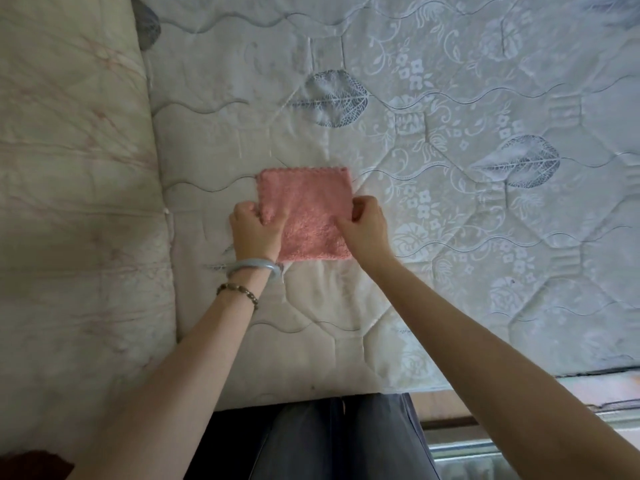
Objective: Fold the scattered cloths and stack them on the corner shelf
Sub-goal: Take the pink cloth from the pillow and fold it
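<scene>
A small pink fluffy cloth [308, 209] with a scalloped edge lies flat on the quilted mattress [450, 168], roughly square. My left hand [254, 230] grips its left edge, fingers curled over the fabric. At the cloth's right edge my right hand [363, 225] pinches the fabric with curled fingers. Two bracelets sit on my left wrist. No other cloths and no shelf are in view.
A second cream mattress or pad [69, 202] with faint pink marks lies along the left side. The mattress's near edge [311, 393] runs just in front of my legs. A floor strip and a metal rail [485, 448] show at the lower right.
</scene>
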Motion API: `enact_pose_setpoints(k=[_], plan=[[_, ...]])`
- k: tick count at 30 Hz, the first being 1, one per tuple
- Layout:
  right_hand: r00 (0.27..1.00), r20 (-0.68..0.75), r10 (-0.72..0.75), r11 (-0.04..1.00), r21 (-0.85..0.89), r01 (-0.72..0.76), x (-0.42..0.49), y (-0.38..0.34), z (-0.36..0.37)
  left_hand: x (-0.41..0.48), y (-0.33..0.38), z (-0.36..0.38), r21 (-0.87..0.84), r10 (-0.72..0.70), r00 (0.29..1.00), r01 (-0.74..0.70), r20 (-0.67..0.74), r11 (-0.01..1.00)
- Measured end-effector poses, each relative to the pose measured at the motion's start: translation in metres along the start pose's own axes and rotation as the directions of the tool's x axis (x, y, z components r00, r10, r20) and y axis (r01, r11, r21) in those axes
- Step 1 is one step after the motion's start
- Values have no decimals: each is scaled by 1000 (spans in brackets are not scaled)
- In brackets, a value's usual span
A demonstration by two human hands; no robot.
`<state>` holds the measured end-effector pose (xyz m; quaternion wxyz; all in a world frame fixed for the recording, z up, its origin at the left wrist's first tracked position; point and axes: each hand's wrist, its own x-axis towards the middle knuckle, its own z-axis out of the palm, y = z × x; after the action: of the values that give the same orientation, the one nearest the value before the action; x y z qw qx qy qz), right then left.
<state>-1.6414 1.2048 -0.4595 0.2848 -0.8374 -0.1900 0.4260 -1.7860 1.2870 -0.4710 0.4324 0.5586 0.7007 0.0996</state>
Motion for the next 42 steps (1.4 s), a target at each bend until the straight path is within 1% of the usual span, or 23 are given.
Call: enact_pose_setpoints(k=[2, 4, 5, 6, 9, 12, 14, 16, 19, 21, 24, 28, 32, 36, 40, 42], plan=[[995, 47, 93, 995, 26, -94, 3, -4, 2, -4, 4, 5, -7, -98, 995, 98, 8, 995], [979, 117, 168, 985, 5, -170, 6, -6, 3, -11, 10, 10, 43, -185, 982, 184, 20, 982], [971, 134, 199, 979, 7, -201, 7, -5, 3, -15, 12, 12, 78, -212, 977, 209, 31, 975], [966, 139, 218, 975, 24, -223, 7, -4, 3, -19, 13, 14, 97, -209, 977, 204, 49, 974], [968, 133, 214, 964, 131, -231, -2, -3, -5, -30, 19, 9, 31, -119, 982, 116, 149, 993], [976, 102, 191, 946, 246, -211, -18, -7, -25, -40, 37, -6, -129, -1, 966, 35, 258, 991], [984, 84, 160, 922, 344, -179, -31, -14, -44, -45, 58, -17, -211, 68, 939, 6, 339, 978], [989, 48, 143, 891, 430, -149, -45, -25, -69, -49, 84, -24, -218, 133, 904, -46, 406, 975], [992, -37, 124, 842, 533, -85, -68, -43, -117, -62, 136, -28, -247, 240, 853, -136, 463, 959], [990, -90, 105, 805, 593, -32, -84, -57, -154, -78, 176, -29, -251, 320, 809, -220, 494, 943], [984, -163, 71, 722, 689, 62, -111, -76, -216, -113, 242, -32, -250, 443, 721, -366, 533, 896], [954, -299, 28, 658, 724, 208, -153, -92, -304, -173, 329, -29, -283, 568, 583, -510, 580, 812], [903, -430, 17, 621, 712, 328, -197, -98, -388, -244, 404, -23, -343, 645, 446, -585, 621, 735], [820, -572, -8, 612, 646, 457, -247, -90, -476, -321, 473, 2, -421, 715, 310, -637, 626, 645], [742, -669, -37, 621, 567, 542, -297, -62, -557, -399, 517, 41, -481, 747, 205, -653, 632, 586], [706, -707, -28, 625, 539, 565, -323, -43, -591, -440, 531, 63, -503, 760, 155, -664, 631, 553]])
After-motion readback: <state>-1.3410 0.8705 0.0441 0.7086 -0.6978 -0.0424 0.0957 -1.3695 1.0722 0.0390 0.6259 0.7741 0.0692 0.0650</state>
